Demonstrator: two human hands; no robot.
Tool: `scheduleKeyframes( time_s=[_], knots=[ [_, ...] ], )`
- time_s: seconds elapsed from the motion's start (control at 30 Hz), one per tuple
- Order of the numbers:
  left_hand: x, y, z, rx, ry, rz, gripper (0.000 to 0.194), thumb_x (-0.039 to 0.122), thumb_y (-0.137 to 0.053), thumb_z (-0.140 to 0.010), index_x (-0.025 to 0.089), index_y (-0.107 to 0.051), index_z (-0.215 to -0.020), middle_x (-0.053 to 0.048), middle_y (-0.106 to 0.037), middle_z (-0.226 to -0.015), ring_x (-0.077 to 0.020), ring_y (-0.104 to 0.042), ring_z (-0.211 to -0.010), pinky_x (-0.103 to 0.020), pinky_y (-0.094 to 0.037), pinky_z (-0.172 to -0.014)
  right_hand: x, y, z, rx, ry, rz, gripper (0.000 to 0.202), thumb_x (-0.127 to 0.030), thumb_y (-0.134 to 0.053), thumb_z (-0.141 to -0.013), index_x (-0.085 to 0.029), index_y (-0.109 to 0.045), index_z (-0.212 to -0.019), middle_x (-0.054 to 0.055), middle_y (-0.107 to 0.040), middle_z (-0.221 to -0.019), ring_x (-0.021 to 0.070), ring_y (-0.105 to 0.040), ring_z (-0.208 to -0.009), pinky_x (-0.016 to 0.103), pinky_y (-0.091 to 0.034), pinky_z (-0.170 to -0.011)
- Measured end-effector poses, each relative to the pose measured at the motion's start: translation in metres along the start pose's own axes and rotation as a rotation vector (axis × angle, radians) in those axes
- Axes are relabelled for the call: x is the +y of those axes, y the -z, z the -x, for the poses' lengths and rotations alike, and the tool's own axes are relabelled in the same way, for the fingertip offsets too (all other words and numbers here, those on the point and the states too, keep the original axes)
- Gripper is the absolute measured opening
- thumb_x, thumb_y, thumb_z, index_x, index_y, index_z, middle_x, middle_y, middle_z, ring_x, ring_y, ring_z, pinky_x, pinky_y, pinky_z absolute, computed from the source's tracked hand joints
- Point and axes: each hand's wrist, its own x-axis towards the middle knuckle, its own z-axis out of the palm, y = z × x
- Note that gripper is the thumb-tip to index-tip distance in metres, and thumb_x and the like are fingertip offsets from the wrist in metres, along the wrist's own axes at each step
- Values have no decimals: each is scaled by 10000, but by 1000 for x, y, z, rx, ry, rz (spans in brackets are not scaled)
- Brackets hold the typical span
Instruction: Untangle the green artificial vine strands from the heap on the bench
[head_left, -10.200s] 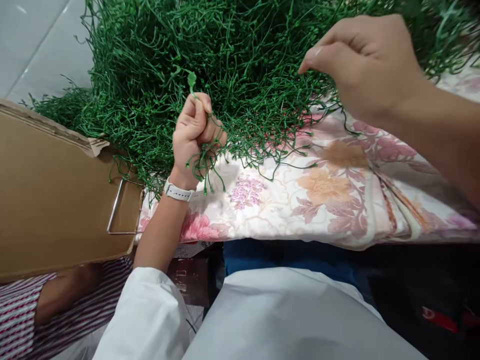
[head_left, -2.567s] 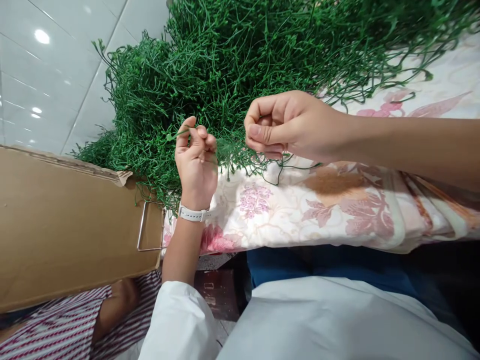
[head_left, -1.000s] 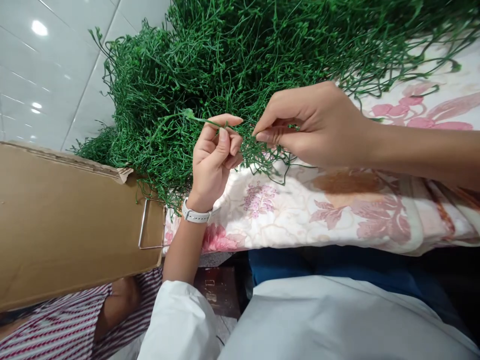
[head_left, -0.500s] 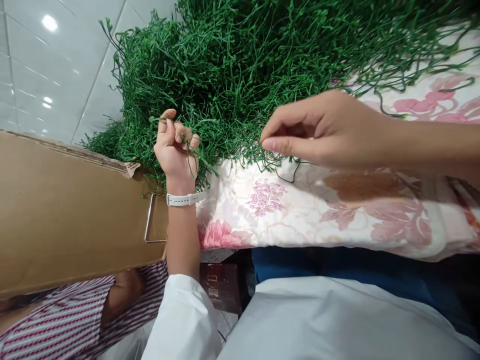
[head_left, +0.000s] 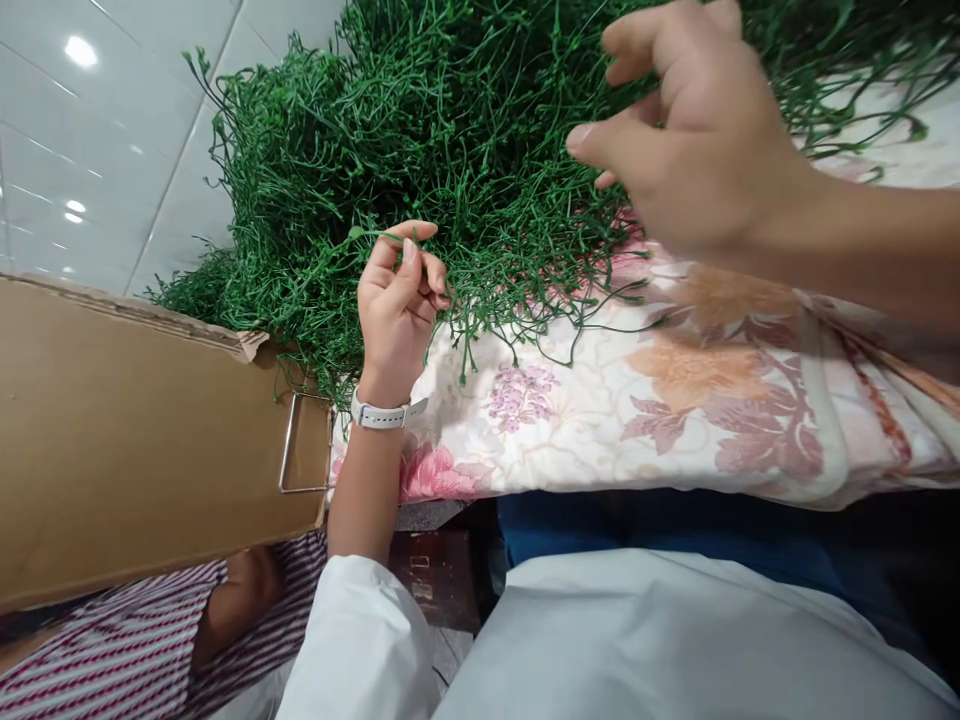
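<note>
A large tangled heap of thin green plastic stems point(head_left: 450, 130) lies on a cloth with a floral print point(head_left: 570, 430). My left hand point(head_left: 401, 290), with a white band point(head_left: 388, 415) at the wrist, is palm up at the heap's near edge. Its thumb and index finger pinch a green stem, whose tip points left. Over the right part of the heap, my right hand point(head_left: 675, 130) is raised with its fingers spread and curved, slightly blurred. Nothing shows between its fingers.
At the left stands a cardboard box point(head_left: 135, 440) with a metal wire handle point(head_left: 289, 445) at its right edge. Behind it is a tiled wall point(head_left: 97, 140). A person in a striped garment point(head_left: 127, 640) is at the lower left.
My right hand has moved up and away, and its fingers have opened from a pinch. My left hand has moved a little right, and the stems that hung across its palm no longer show there.
</note>
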Motion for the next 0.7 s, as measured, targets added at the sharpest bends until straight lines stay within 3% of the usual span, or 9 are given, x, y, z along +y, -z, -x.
scheduleKeyframes(
  time_s=[0.1,0.27,0.4,0.5,0.7],
  knots=[
    [-4,-3,2,-18,48,-11,228,127,-514,-1086,204,-676,-944,59,-568,-590,-69,-542,-473,-168,-495,-518,3,3,9,-233,221,8,188,-163,-821,-891,-211,-693,-1021,80,-553,-1235,180,-556,-1029,312,-481,-982],
    [-12,-8,6,-93,78,-9,115,193,-619,-1056,214,-691,-969,44,-606,-632,-78,-597,-523,-178,-517,-558,12,-2,20,-658,374,-24,145,-363,-815,-910,-227,-772,-881,76,-658,-909,234,-577,-928,340,-446,-824],
    [-19,-12,12,-138,65,-15,90,231,-667,-1036,211,-727,-972,29,-607,-667,-78,-619,-579,-186,-530,-616,16,-6,26,-735,387,-91,118,-334,-770,-936,-223,-774,-898,43,-707,-873,193,-597,-836,317,-425,-773],
    [-21,-12,15,-202,13,-45,112,277,-676,-1037,209,-759,-1006,28,-573,-660,-74,-599,-599,-182,-521,-636,12,-5,30,-775,312,-137,112,-291,-719,-966,-219,-762,-892,25,-715,-840,164,-581,-773,308,-422,-742],
    [-19,-11,19,-181,148,-75,111,269,-784,-960,214,-697,-919,60,-449,-640,-30,-435,-462,-158,-418,-500,14,-8,32,-989,257,-227,143,-252,-680,-986,-182,-699,-863,-5,-645,-783,124,-533,-730,274,-388,-691]
  ],
)
